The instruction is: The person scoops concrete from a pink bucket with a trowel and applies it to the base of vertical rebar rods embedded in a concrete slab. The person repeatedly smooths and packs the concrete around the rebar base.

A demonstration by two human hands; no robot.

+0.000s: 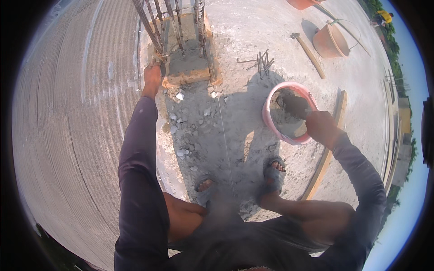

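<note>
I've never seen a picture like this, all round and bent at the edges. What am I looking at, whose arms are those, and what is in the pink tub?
It is one picture from a wide camera worn on a person's head, looking down, so straight edges curve. The arms in dark sleeves and the sandalled feet are that person's own. They squat on a concrete slab. The left hand grips a steel bar at the foot of a rebar column, set in a wooden frame. The right hand holds a trowel in a pink tub of grey mortar. Further off lie a hammer, loose nails and an orange bucket.
</note>
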